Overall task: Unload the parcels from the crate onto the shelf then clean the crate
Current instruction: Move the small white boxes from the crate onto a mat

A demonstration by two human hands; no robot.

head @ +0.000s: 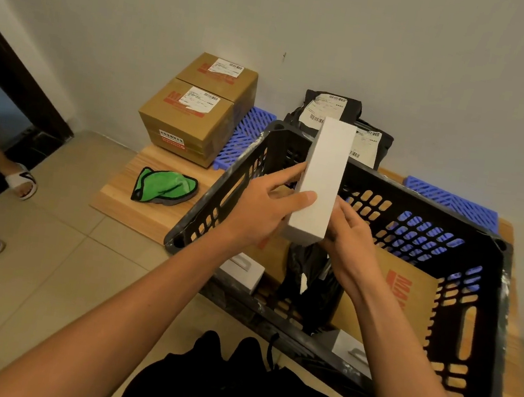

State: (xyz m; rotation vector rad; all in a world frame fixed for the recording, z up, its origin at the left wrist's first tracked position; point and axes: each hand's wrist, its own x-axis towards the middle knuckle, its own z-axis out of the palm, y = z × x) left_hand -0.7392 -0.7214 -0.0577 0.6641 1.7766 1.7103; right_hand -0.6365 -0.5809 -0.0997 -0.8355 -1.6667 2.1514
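Note:
A long white box (324, 173) is held above the black plastic crate (478, 329), tilted away from me. My left hand (263, 205) grips its left side with the thumb on top. My right hand (349, 237) holds its near right end from below. Inside the crate lie a brown cardboard parcel (388, 293), a black poly bag (310, 279) and two small white boxes (244, 270). On the low wooden shelf (125, 202) stand two brown parcels (195, 111) and, by the wall, black poly-bag parcels (337, 108). A green cloth (165, 184) lies on the shelf's left part.
Blue plastic grid mats (246, 132) lie on the shelf behind the crate. Another person's feet in white sandals (21, 179) stand on the tiled floor at the left. A dark door frame (18, 76) runs along the left wall.

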